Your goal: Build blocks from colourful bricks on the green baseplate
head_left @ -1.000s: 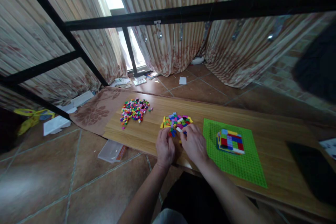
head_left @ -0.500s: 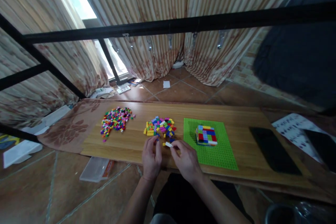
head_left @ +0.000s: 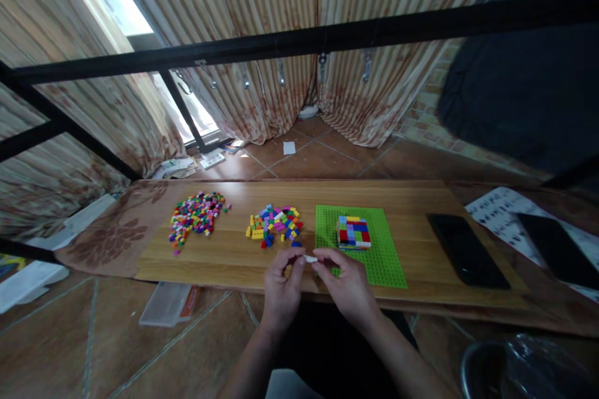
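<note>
A small white toy brick [head_left: 310, 259] is pinched between the fingertips of my left hand [head_left: 283, 280] and my right hand [head_left: 345, 280], just over the table's near edge. Beyond my left hand lies a loose heap of larger coloured bricks [head_left: 276, 223]. To the right, a green studded baseplate [head_left: 389, 262] carries a low block built from red, blue, white and yellow bricks [head_left: 354, 232]. My right hand is close to the baseplate's near left corner. The fingers hide part of the white brick.
A pile of tiny coloured bricks [head_left: 197, 217] lies at the left of the wooden table [head_left: 224, 262]. A black phone-like slab [head_left: 468, 250] and a printed sheet [head_left: 498, 215] are at the right. A clear plastic box [head_left: 163, 304] sits on the floor. A black bar [head_left: 262, 43] crosses behind.
My left hand has moved right to meet the right hand, and both now grip the white brick. The brick has come away from the heap. The camera view has shifted slightly.
</note>
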Available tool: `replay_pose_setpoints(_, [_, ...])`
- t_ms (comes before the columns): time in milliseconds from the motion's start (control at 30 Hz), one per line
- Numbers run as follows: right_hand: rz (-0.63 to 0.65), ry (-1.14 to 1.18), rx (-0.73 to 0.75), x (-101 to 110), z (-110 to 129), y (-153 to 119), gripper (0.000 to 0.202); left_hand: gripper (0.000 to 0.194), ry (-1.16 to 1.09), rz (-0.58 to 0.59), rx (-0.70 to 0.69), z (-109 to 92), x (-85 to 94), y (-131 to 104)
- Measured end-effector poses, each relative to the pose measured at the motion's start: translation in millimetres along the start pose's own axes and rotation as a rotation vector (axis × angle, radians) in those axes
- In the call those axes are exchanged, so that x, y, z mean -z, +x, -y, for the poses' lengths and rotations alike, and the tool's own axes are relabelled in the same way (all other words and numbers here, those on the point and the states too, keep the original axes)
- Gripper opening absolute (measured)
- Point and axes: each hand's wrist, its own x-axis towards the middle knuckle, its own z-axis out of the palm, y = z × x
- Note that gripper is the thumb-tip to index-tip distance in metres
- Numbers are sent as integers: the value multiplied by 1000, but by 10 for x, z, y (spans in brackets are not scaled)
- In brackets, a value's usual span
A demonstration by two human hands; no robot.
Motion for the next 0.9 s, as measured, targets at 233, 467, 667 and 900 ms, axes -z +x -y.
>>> replay_pose_setpoints(233, [-59, -153, 109, 453, -69, -4, 16, 19, -44, 111, 4, -129, -257, -5])
replay_pose_setpoints(467, [-280, -304, 104, 942, -441, 362, 19, 23, 93, 116, -104, -121, -617, 540])
replay_pose_setpoints(667, [-184, -342, 138, 909, -507, 589, 20, 22, -28, 293, -75, -58, -934, 932])
replay_pose_setpoints(900, [-181, -347, 100, 840, -547, 626, 19, 21, -127, 362, 40, 13, -1056, 907])
